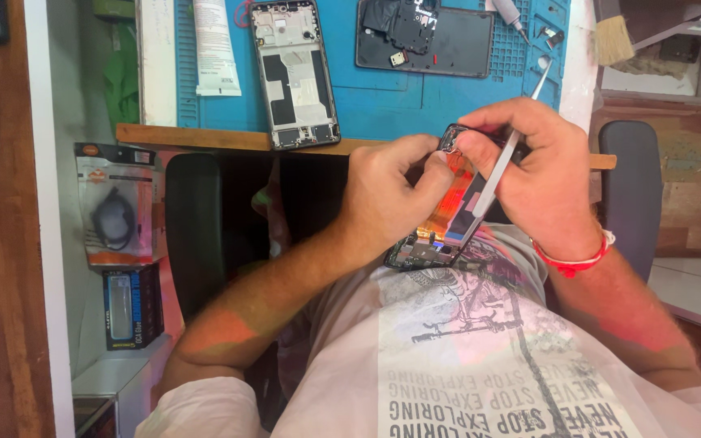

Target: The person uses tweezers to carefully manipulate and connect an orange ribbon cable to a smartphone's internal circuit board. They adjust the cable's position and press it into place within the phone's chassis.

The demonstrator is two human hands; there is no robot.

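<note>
I've got an opened phone held over the lap, just below the bench edge — left hand pinches its upper end by the orange ribbon cable, fingers clenched on it. Right hand grips the phone's far side and tweezers too, tips angled toward the top corner. Judging progress: back's off, insides exposed, so teardown looks partway — cable not yet freed, afaict. On the blue mat lie a bare phone frame and a dark back panel.
</note>
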